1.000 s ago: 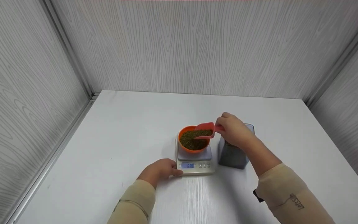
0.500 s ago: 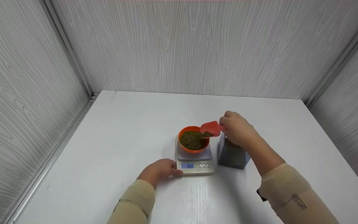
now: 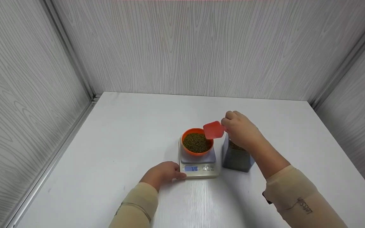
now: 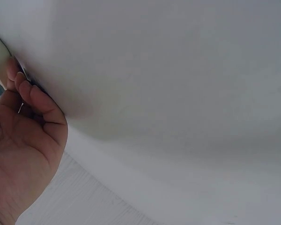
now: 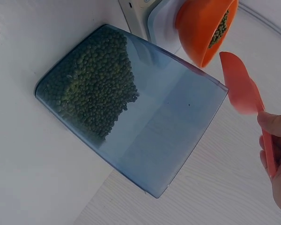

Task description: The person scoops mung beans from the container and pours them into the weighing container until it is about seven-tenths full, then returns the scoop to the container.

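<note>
My right hand grips the handle of a red scoop, tilted with its blade at the right rim of an orange bowl. No beans show on the scoop. Small green mung beans fill much of the bowl, which rests on a white digital kitchen scale with a lit display. At the scale's front left corner my left hand holds its edge, thumb along the front. In the left wrist view, the curled fingers lie against the scale's side.
A tall clear container stands just right of the scale, partly under my right forearm. Mung beans fill its lower part. A white table carries everything, with pale wood-grain panels behind and at both sides.
The scoop has drawn slightly right and tipped over, its beans falling into the bowl. The scale's displayed number has risen. My left hand stays in place.
</note>
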The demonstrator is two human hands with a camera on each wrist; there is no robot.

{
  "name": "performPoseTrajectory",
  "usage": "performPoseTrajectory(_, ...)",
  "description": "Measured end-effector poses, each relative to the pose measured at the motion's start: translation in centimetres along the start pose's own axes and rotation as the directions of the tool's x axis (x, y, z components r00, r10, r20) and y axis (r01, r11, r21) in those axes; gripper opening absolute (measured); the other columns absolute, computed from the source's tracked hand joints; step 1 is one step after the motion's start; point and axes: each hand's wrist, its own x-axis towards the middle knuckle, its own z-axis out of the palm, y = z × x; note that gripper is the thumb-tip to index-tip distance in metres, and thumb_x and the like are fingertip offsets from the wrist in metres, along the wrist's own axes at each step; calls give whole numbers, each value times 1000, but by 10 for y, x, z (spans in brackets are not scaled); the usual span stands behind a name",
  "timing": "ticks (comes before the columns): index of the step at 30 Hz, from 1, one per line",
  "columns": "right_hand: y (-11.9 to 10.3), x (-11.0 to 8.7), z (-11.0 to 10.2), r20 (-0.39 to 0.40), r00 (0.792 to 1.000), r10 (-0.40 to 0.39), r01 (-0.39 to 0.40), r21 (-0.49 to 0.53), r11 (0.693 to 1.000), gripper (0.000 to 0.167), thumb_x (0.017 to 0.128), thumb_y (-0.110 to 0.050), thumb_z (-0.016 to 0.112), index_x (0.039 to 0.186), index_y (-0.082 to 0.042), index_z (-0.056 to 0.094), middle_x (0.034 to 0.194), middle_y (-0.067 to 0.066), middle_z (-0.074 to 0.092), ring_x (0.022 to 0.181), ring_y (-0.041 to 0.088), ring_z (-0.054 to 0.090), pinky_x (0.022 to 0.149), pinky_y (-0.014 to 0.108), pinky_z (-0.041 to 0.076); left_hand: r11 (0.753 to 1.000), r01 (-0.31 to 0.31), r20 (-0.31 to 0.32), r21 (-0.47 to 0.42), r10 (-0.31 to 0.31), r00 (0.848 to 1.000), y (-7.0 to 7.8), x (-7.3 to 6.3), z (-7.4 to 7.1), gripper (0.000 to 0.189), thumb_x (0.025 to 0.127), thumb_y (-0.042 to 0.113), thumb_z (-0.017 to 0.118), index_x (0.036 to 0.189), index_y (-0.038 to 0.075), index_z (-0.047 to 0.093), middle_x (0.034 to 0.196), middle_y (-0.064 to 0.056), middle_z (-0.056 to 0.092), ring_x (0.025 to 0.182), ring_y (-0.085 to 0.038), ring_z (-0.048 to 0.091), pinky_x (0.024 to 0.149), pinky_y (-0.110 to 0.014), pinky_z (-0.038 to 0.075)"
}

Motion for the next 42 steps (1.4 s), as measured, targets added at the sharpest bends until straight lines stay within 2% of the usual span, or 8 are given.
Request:
performPoseTrajectory(5, 2, 0, -2, -1, 1000, 0, 0, 14, 1000, 16, 77, 3, 67, 91, -5, 66, 86, 9, 55, 83, 23, 52, 75, 33, 49, 1000, 3, -2, 9, -3, 1000, 1, 0, 0, 26, 80, 41, 66, 80, 15, 61, 79, -2, 55, 79, -20, 49, 73, -38, 38)
performPoseTrajectory(14, 16, -5, -11, 29, 995, 100, -103, 139, 985, 15, 77, 3, 67, 91, -3, 66, 87, 9, 55, 83, 24, 51, 75, 35, 49, 998, -30, -14, 63, 30, 999, 1, -1, 1, 28, 81, 41, 66, 76, 14, 60, 73, -1, 51, 74, -19, 48, 67, -35, 36)
performPoseTrajectory(18, 28, -11, -24, 94, 982, 164, -179, 180, 967, 15, 79, 2, 65, 93, -2, 66, 86, 10, 54, 79, 24, 52, 73, 37, 49, 998, -31, -12, 55, 31, 999, 1, -1, 1, 28, 81, 41, 66, 77, 14, 61, 75, -1, 52, 75, -19, 48, 68, -35, 37)
performPoseTrajectory(24, 52, -25, -45, 158, 965, 207, -238, 218, 946, 14, 79, 5, 63, 90, -1, 66, 85, 10, 55, 77, 24, 53, 69, 39, 48, 1000, -9, -3, 20, 9, 1000, 0, -2, -1, 27, 79, 42, 66, 80, 16, 61, 78, -2, 53, 78, -20, 48, 71, -37, 37)
performPoseTrajectory(28, 67, -33, -53, 207, 945, 254, -298, 220, 929, 12, 79, 5, 62, 89, -1, 66, 84, 10, 55, 76, 25, 52, 68, 40, 48, 1000, 0, 2, -12, 0, 1000, 0, -3, -1, 26, 79, 41, 67, 82, 16, 61, 81, -2, 54, 80, -21, 48, 73, -38, 37)
performPoseTrajectory(36, 69, -37, -32, 363, 884, 294, -355, 112, 928, 10, 78, 5, 61, 86, 2, 66, 79, 11, 55, 71, 24, 52, 67, 39, 48, 1000, 3, 8, -1, -3, 1000, -1, -2, -1, 27, 78, 42, 68, 85, 16, 62, 83, -3, 55, 82, -21, 49, 77, -40, 38)
performPoseTrajectory(38, 65, -35, -23, 378, 881, 284, -341, 93, 936, 9, 78, 4, 61, 85, 2, 66, 78, 11, 54, 70, 24, 52, 67, 39, 48, 1000, 0, 8, -12, 0, 1000, 0, -2, -1, 27, 78, 41, 68, 85, 16, 62, 83, -2, 55, 82, -22, 48, 78, -40, 38)
performPoseTrajectory(42, 55, -31, -8, 396, 885, 246, -292, 58, 955, 9, 78, 4, 61, 83, 0, 67, 75, 9, 55, 69, 22, 51, 65, 37, 48, 1000, -23, 9, 3, 23, 1000, 1, -2, -1, 28, 79, 40, 67, 76, 14, 57, 74, -2, 51, 74, -20, 47, 69, -36, 37)
